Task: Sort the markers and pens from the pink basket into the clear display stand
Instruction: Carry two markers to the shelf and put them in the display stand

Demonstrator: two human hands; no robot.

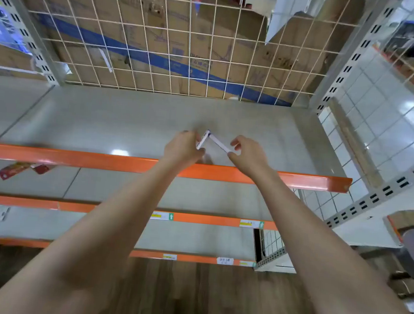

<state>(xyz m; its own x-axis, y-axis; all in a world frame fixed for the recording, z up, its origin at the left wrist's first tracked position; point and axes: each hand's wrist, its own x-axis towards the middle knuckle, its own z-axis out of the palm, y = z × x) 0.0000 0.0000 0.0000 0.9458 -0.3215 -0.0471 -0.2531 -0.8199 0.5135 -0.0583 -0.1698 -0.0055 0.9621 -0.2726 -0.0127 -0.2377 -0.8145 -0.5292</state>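
Both arms reach over the top grey shelf (pixel 103 122). My left hand (pixel 183 147) pinches a short white marker (pixel 203 139) that stands tilted, its dark tip up. My right hand (pixel 247 153) pinches a second white marker (pixel 220 144) between thumb and fingers; it slants down to the right. The two markers meet at their upper ends, forming a peak just above the shelf surface. No pink basket and no clear display stand are in view.
An orange rail (pixel 75 158) edges the top shelf, with two lower shelves and rails beneath. A white wire grid (pixel 161 40) backs the shelf, cardboard boxes behind it. A red packet (pixel 19 169) lies on the second shelf at left. Perforated steel uprights (pixel 346 69) flank the bay.
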